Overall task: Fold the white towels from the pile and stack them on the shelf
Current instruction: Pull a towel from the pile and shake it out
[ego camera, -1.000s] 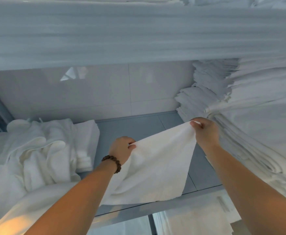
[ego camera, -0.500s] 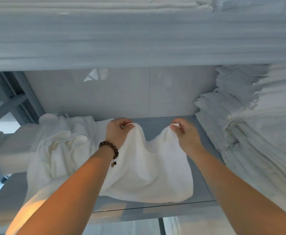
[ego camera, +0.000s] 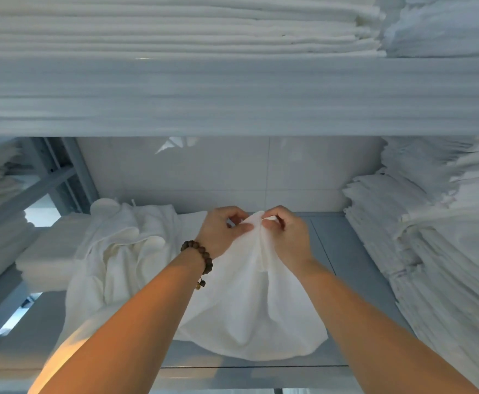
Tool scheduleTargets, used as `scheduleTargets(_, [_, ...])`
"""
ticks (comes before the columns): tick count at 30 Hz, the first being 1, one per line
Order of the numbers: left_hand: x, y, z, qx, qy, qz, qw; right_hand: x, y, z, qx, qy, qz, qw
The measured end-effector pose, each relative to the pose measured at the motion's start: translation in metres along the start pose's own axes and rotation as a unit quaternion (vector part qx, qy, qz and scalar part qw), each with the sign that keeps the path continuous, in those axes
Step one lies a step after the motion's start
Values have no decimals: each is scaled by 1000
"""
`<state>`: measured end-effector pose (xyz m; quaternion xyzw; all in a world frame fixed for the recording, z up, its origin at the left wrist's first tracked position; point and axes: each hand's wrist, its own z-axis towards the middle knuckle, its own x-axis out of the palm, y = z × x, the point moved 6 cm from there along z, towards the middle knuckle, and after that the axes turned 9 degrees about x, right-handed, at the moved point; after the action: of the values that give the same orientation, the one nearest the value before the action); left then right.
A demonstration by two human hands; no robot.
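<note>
Above the shelf (ego camera: 343, 251), left hand (ego camera: 221, 231) and right hand (ego camera: 289, 238) meet, each grip pinching a top corner of the towel (ego camera: 249, 308). It hangs doubled, long axis running from the hands toward the shelf's front edge, where its fold rests. Crumpled pile (ego camera: 119, 251) lies left on the shelf; folded stack (ego camera: 431, 251) right.

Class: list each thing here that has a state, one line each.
towel: top corners pinched together, lower part resting on the shelf
left hand: pinching the towel
right hand: pinching the towel
pile: crumpled, unfolded
right stack: folded, stacked on the shelf
</note>
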<state>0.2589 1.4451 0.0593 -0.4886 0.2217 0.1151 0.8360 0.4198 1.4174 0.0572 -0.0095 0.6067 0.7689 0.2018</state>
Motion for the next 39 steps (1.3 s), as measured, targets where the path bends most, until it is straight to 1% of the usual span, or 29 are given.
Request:
scheduleTargets(4, [2,18,-15,-20,63,40,997,-11,-7,13,-1,-45,-25,999])
scheduleTargets(6, [4,27,-21,-24,81,73,994,-19,-13,18,9,-63,-35,997])
scheduleTargets(10, [2,40,-24,-24,68,127,989,-46,-25,26,18,-115,-67,991])
scheduleTargets(15, [4,48,-22,-24,52,186,981,-97,-47,36,52,-180,-116,975])
scheduleTargets(18, [10,52,-22,-26,45,210,976,-131,-56,38,60,-214,-145,964])
scheduleTargets(21, [14,60,-23,-45,35,236,970,-165,-65,38,78,-260,-162,949])
scheduleTargets(24, [17,62,-25,-53,7,241,969,-187,-74,35,91,-291,-177,936])
scheduleTargets(26, [19,57,-24,-43,-22,218,975,-189,-82,34,104,-272,-187,938])
scheduleTargets(28, [24,47,-18,-36,-35,183,982,-180,-87,33,114,-232,-184,948])
scheduleTargets(31, [35,30,-7,-21,-15,143,989,-153,-80,27,82,-160,-97,979])
scheduleTargets(33, [41,19,1,-13,-1,113,994,-130,-66,20,52,-113,-65,990])
scheduleTargets(35, [47,8,6,-7,8,87,996,-107,-52,14,31,-60,-57,996])
scheduleTargets(37, [51,-3,11,-3,13,79,997,-82,-40,7,30,6,-37,999])
scheduleTargets(39, [53,-11,14,2,14,71,997,-60,-31,1,26,57,-31,998])
